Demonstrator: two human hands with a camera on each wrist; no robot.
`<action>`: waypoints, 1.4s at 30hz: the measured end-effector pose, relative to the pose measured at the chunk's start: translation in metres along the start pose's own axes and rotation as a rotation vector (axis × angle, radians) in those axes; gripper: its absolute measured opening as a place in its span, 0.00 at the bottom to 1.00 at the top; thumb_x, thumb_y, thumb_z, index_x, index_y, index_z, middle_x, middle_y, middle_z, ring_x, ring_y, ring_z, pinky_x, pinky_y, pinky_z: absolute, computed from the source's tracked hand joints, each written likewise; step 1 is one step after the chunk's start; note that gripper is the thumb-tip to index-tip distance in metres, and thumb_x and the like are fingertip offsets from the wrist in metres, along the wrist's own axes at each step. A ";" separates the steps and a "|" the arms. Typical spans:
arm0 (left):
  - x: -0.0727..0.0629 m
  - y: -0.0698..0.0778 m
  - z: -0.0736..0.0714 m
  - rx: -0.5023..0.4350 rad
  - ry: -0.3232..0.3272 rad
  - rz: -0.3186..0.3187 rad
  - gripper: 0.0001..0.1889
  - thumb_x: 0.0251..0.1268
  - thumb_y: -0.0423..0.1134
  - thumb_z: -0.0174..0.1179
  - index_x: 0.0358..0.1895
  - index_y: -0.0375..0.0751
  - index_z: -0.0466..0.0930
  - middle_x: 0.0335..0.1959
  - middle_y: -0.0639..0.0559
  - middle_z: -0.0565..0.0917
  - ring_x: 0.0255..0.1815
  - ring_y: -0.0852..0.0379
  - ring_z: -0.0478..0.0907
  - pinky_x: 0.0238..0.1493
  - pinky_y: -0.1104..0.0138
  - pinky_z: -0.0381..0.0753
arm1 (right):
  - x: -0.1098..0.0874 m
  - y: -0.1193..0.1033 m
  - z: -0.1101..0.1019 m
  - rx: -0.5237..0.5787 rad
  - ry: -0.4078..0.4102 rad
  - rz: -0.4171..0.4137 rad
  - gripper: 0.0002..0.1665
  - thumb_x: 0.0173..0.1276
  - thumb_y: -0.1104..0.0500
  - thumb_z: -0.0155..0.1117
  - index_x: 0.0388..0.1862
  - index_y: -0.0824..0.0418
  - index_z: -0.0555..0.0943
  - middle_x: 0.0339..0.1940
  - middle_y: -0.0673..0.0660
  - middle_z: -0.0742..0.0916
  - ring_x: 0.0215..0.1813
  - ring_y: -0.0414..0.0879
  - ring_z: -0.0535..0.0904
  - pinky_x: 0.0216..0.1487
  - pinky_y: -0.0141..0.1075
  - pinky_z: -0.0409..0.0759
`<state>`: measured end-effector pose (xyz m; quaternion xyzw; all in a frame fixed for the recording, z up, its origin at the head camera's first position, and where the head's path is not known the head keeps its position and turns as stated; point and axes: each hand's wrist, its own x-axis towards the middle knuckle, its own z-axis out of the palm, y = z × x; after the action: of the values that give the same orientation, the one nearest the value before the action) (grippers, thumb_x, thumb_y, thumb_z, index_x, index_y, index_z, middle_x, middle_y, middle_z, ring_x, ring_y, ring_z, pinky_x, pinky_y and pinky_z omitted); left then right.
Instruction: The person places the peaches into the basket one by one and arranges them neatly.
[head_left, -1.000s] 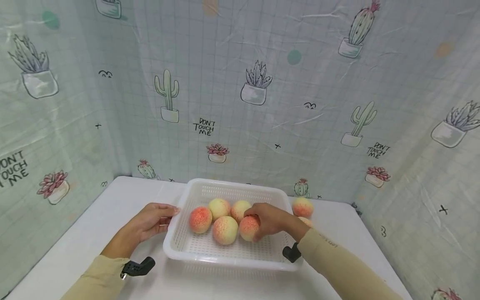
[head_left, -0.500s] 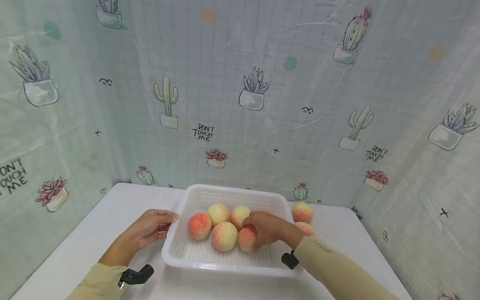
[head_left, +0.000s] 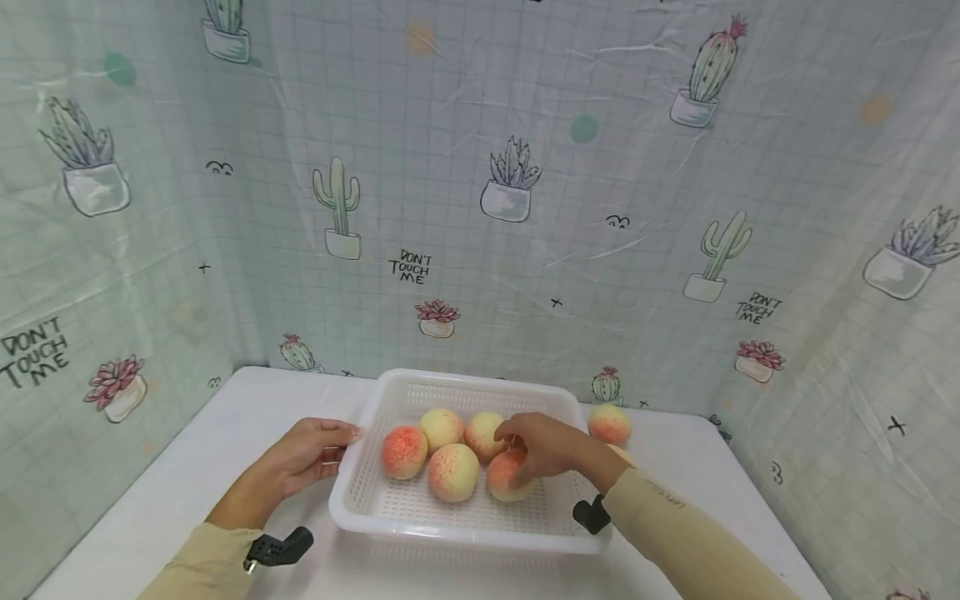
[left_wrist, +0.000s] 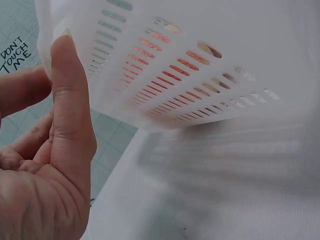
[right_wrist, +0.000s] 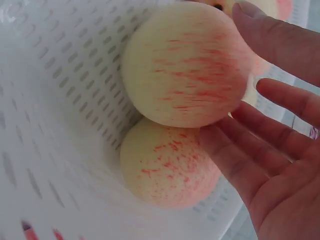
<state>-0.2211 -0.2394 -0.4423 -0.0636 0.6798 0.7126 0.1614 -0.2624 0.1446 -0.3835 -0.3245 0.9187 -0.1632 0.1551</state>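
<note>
A white perforated plastic basket (head_left: 547,517) holds several yellow and red peaches. At its left side my left hand (head_left: 311,454) pinches the rim, thumb on the near side, as the left wrist view also shows with the thumb (left_wrist: 70,100) against the basket wall (left_wrist: 250,30). My right hand (head_left: 551,450) is inside the basket, over the front right peach (head_left: 506,483). In the right wrist view its fingers (right_wrist: 270,130) are spread and nearly straight beside that peach (right_wrist: 185,65). Another peach (right_wrist: 170,165) lies against it, hidden behind the hand in the head view.
Outside the basket's right side a peach (head_left: 610,425) rests on the white table (head_left: 697,500), and a second one beside it is mostly hidden by my right forearm. A cactus-print curtain (head_left: 450,208) encloses the table at the back and sides.
My right hand has loosened its fingers from the front right peach and risen slightly; the peach sits in the basket. The left hand keeps its hold on the rim.
</note>
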 end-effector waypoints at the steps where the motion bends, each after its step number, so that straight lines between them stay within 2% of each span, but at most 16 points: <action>1: 0.000 0.000 0.000 -0.006 0.006 -0.003 0.24 0.73 0.41 0.66 0.64 0.30 0.80 0.46 0.49 0.89 0.44 0.53 0.85 0.49 0.58 0.91 | -0.001 0.001 -0.002 0.010 0.002 0.002 0.35 0.53 0.58 0.85 0.61 0.61 0.83 0.48 0.54 0.87 0.51 0.49 0.81 0.56 0.43 0.82; 7: -0.001 0.001 0.001 -0.008 0.023 -0.010 0.26 0.71 0.43 0.68 0.65 0.30 0.79 0.48 0.48 0.89 0.44 0.52 0.85 0.51 0.57 0.91 | -0.008 0.002 -0.007 0.048 -0.020 0.047 0.35 0.54 0.59 0.85 0.62 0.60 0.83 0.49 0.53 0.87 0.50 0.47 0.81 0.55 0.44 0.83; 12: -0.001 -0.002 0.003 0.002 0.015 -0.014 0.25 0.72 0.43 0.67 0.65 0.29 0.79 0.48 0.48 0.88 0.44 0.52 0.85 0.50 0.58 0.91 | -0.012 0.000 -0.004 0.047 -0.057 0.049 0.33 0.53 0.63 0.84 0.60 0.59 0.84 0.45 0.51 0.87 0.48 0.47 0.80 0.51 0.40 0.83; 15: 0.000 -0.004 0.005 0.005 0.001 -0.013 0.25 0.73 0.42 0.67 0.65 0.29 0.79 0.48 0.49 0.89 0.44 0.52 0.85 0.49 0.58 0.91 | -0.012 0.003 -0.001 0.032 -0.056 0.031 0.30 0.53 0.65 0.83 0.56 0.57 0.85 0.43 0.49 0.87 0.46 0.47 0.80 0.49 0.38 0.82; 18: 0.001 -0.006 0.006 0.012 -0.002 -0.014 0.25 0.73 0.42 0.67 0.65 0.29 0.79 0.47 0.49 0.88 0.44 0.53 0.84 0.49 0.58 0.91 | -0.009 0.007 0.003 0.008 -0.047 -0.021 0.25 0.54 0.67 0.81 0.52 0.56 0.86 0.41 0.49 0.87 0.45 0.46 0.81 0.48 0.36 0.82; 22: 0.001 -0.004 0.003 0.042 -0.005 -0.011 0.24 0.73 0.42 0.66 0.65 0.29 0.79 0.47 0.49 0.88 0.44 0.53 0.84 0.49 0.59 0.91 | -0.005 0.007 0.001 0.002 -0.033 -0.060 0.25 0.54 0.66 0.81 0.51 0.58 0.85 0.43 0.52 0.88 0.45 0.48 0.83 0.49 0.36 0.83; 27: 0.002 0.001 0.001 0.051 -0.003 -0.011 0.24 0.73 0.43 0.66 0.65 0.30 0.79 0.48 0.49 0.88 0.45 0.53 0.85 0.50 0.59 0.91 | -0.008 0.006 -0.024 0.103 0.003 0.033 0.31 0.55 0.63 0.82 0.59 0.62 0.84 0.52 0.59 0.88 0.53 0.52 0.85 0.52 0.42 0.86; 33: 0.002 0.005 -0.003 0.050 -0.004 -0.018 0.22 0.73 0.41 0.66 0.63 0.31 0.81 0.46 0.52 0.87 0.44 0.54 0.84 0.48 0.61 0.91 | -0.017 0.020 -0.056 0.224 0.098 0.126 0.30 0.60 0.62 0.79 0.63 0.59 0.82 0.58 0.61 0.86 0.61 0.57 0.84 0.56 0.45 0.88; 42: 0.005 0.007 -0.004 0.053 -0.029 -0.026 0.22 0.74 0.43 0.66 0.63 0.33 0.81 0.44 0.55 0.87 0.44 0.55 0.83 0.47 0.63 0.90 | -0.037 0.058 -0.078 0.239 0.197 0.217 0.34 0.65 0.55 0.76 0.69 0.61 0.78 0.65 0.66 0.84 0.64 0.59 0.83 0.63 0.54 0.85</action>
<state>-0.2288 -0.2425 -0.4374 -0.0577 0.6951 0.6930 0.1823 -0.2972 0.2272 -0.3303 -0.1852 0.9332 -0.2844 0.1183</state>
